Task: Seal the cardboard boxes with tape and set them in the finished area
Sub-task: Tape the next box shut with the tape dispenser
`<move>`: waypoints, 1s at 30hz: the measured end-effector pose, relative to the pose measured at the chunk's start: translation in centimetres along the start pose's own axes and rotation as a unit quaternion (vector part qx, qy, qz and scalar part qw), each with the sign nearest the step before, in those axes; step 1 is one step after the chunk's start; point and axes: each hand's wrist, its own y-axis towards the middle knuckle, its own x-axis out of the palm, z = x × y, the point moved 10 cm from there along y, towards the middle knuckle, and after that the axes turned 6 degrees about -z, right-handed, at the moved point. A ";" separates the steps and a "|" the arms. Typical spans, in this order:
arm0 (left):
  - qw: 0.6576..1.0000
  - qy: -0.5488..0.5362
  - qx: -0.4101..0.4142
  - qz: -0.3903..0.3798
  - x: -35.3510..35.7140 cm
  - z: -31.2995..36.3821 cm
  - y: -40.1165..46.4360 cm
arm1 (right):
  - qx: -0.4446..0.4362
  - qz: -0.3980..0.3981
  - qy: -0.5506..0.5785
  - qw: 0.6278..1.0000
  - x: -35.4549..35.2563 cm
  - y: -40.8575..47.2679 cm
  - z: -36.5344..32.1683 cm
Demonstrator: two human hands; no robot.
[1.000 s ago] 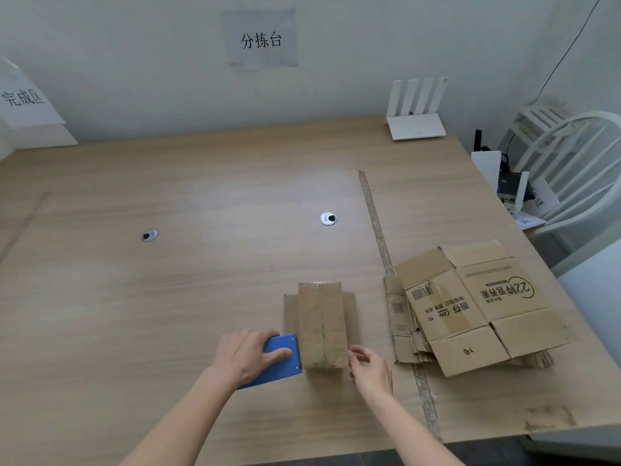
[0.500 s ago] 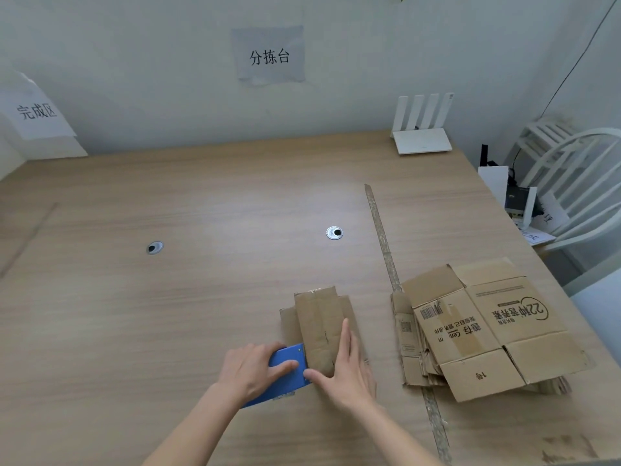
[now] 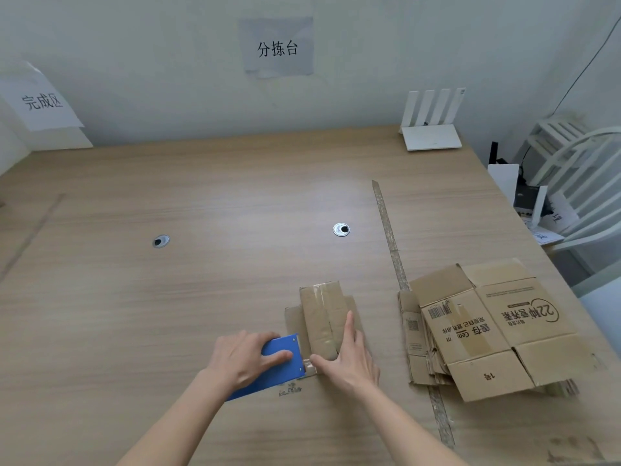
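Finished-area sign (image 3: 42, 101): a white sheet with printed characters, fixed on the wall at the far left, above the table's back corner.
Table (image 3: 201, 297): a light wooden top with two round metal cable grommets, one left of centre (image 3: 161, 241) and one nearer the middle (image 3: 341, 229).
Sorting sign (image 3: 277, 48): a grey sheet with three characters, on the back wall above the table's middle.
Left hand (image 3: 247, 359): lies over a blue tape dispenser (image 3: 279, 363), fingers curved round its top and the thumb stretched along its upper face; the dispenser rests on the table, its front edge just beside the box's near left corner.
Tape (image 3: 308, 366): a short shiny strip runs from the dispenser's front edge to the box's near end.
Cardboard box (image 3: 321, 317): small, lying on the table near the front edge, centre-right, with flaps spread out flat on either side.
Right hand (image 3: 346, 359): laid flat on the box's near right side, fingers straight and pointing away, thumb stretched left toward the tape.
Floor-tape line (image 3: 391, 250): a worn strip running front to back across the table, right of the box.
Flattened cartons (image 3: 487, 327): a stack of printed, unfolded boxes lying right of the strip.
Router (image 3: 431, 129): white, four upright antennas, at the table's back right.
Chair (image 3: 588, 183): white, slatted, beside the table's right edge.
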 end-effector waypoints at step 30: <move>0.993 0.061 -0.051 0.084 6.6 -0.7 2.2 | 0.007 0.139 -0.123 0.983 0.0 -0.3 -1.5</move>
